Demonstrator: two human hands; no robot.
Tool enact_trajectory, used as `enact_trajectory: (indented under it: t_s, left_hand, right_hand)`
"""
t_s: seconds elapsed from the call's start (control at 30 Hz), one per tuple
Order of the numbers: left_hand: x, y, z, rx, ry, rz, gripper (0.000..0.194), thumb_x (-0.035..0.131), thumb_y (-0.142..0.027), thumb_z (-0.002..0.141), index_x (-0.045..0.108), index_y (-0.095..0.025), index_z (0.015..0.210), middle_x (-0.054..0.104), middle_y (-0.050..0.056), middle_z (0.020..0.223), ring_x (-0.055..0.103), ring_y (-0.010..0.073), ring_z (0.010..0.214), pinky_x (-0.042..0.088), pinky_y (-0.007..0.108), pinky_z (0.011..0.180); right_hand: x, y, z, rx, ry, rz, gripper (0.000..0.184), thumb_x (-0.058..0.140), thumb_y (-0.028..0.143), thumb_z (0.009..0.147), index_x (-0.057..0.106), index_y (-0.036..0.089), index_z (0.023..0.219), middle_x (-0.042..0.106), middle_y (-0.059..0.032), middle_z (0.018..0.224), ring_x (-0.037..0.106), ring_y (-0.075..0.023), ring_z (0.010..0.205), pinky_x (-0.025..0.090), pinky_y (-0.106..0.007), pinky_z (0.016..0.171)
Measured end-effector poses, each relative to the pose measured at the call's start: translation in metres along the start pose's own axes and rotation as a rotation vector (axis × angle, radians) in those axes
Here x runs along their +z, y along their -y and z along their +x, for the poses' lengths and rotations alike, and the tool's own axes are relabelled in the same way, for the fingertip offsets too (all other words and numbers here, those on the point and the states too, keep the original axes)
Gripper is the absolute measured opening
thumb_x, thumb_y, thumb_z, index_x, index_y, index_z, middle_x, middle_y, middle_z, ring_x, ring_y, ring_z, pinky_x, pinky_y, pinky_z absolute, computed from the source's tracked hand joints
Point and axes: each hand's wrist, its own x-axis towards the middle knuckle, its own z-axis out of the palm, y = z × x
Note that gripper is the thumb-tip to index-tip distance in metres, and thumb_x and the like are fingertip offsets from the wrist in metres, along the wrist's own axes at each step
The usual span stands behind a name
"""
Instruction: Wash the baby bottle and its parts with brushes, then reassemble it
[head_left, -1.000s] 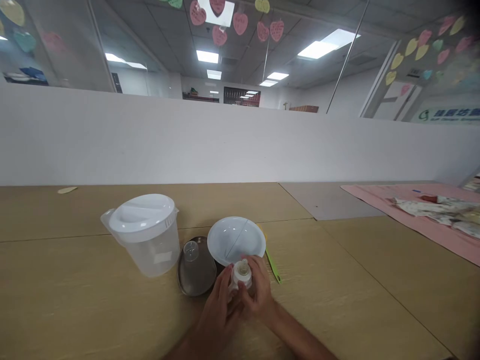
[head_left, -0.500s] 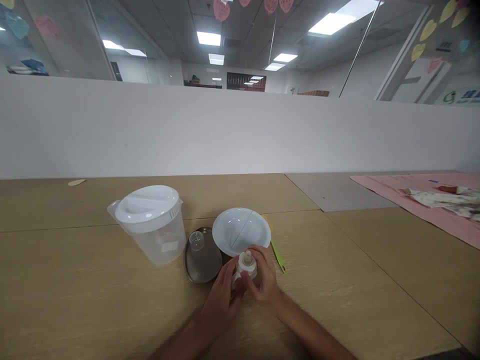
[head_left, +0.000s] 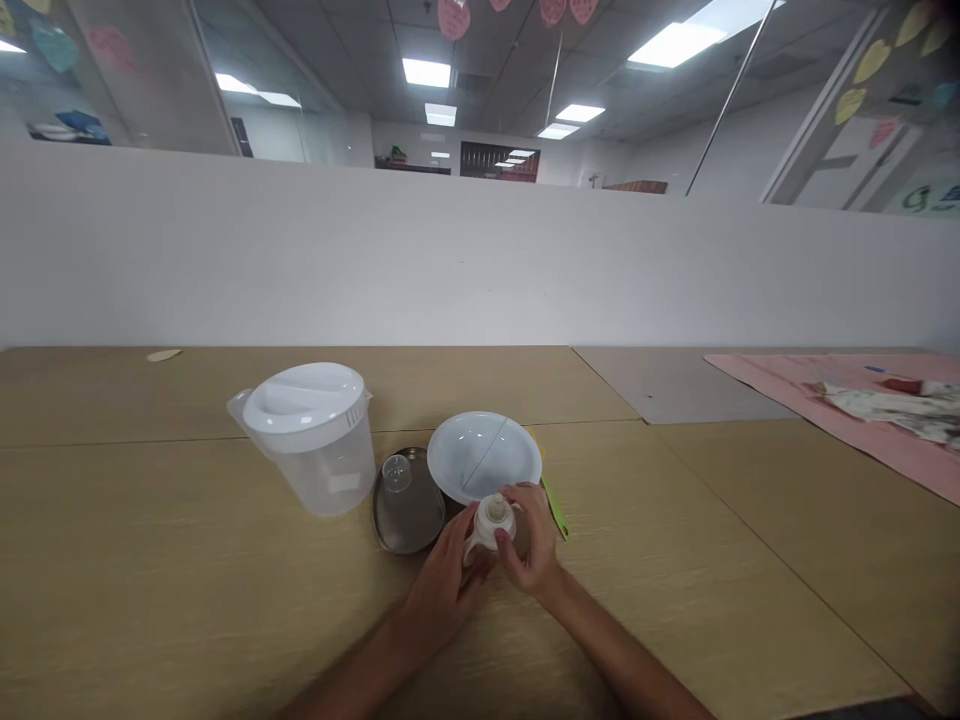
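A baby bottle (head_left: 495, 517) with a white collar, a pale teat on top and side handles stands between my hands, in front of the bowl. My left hand (head_left: 444, 578) is closed around its left side near a handle. My right hand (head_left: 531, 545) grips the collar from the right, its thumb on the front. My hands hide most of the bottle's lower part. Just beyond is a white bowl (head_left: 459, 447) with a thin dark line across it. To the left, a small clear cap (head_left: 396, 473) rests on a dark metal tray (head_left: 409, 522).
A clear pitcher with a white lid (head_left: 306, 400) stands left of the tray. A green-handled utensil (head_left: 556, 512) lies partly behind the bowl. A pink cloth (head_left: 780, 385) covers the far right of the wooden table (head_left: 712, 580). A white partition (head_left: 480, 260) rises behind.
The view has shifted slightly. My right fingers have changed position a little on the collar, and the white handle at the left shows more. The bottle stays between both hands.
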Motion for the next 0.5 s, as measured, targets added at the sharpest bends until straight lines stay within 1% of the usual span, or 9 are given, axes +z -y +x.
enact_trajectory:
  t_s: [0.1, 0.2, 0.33, 0.5]
  left_hand:
    - [0.0002, -0.0011, 0.0005, 0.024, 0.008, -0.016, 0.054, 0.047, -0.026, 0.088, 0.026, -0.02, 0.137, 0.044, 0.013, 0.135, 0.045, 0.0255, 0.122, 0.041, 0.045, 0.1]
    - [0.0002, -0.0018, 0.0008, 0.02, 0.007, -0.015, 0.053, 0.046, -0.027, 0.088, 0.026, -0.021, 0.138, 0.043, 0.013, 0.136, 0.044, 0.0254, 0.123, 0.04, 0.045, 0.101]
    - [-0.0001, -0.0015, 0.0004, 0.017, 0.011, 0.0, 0.052, 0.045, -0.028, 0.09, 0.027, -0.021, 0.137, 0.043, 0.012, 0.137, 0.043, 0.0253, 0.124, 0.038, 0.046, 0.103]
    - [0.0004, 0.0005, -0.0004, 0.026, 0.006, 0.029, 0.053, 0.045, -0.028, 0.089, 0.025, -0.021, 0.138, 0.042, 0.012, 0.137, 0.042, 0.0246, 0.125, 0.037, 0.046, 0.104]
  right_hand:
    - [-0.0029, 0.0016, 0.0021, 0.01, 0.054, 0.076, 0.035, 0.043, 0.024, 0.084, 0.047, 0.02, 0.119, 0.061, -0.011, 0.104, 0.057, -0.0257, 0.096, 0.042, -0.048, 0.086]
    - [-0.0041, 0.0019, 0.0038, 0.062, 0.1, 0.173, 0.033, 0.039, 0.023, 0.086, 0.05, 0.022, 0.118, 0.062, -0.0101, 0.105, 0.057, -0.0248, 0.098, 0.044, -0.046, 0.085]
    - [-0.0022, -0.0021, 0.003, 0.163, 0.111, 0.283, 0.031, 0.038, 0.027, 0.088, 0.056, 0.023, 0.113, 0.064, -0.0085, 0.102, 0.058, -0.0233, 0.097, 0.047, -0.042, 0.083]
    - [-0.0013, -0.0074, 0.0036, 0.249, 0.124, 0.331, 0.03, 0.038, 0.027, 0.088, 0.063, 0.023, 0.104, 0.063, -0.0082, 0.108, 0.058, -0.0219, 0.099, 0.047, -0.039, 0.085]
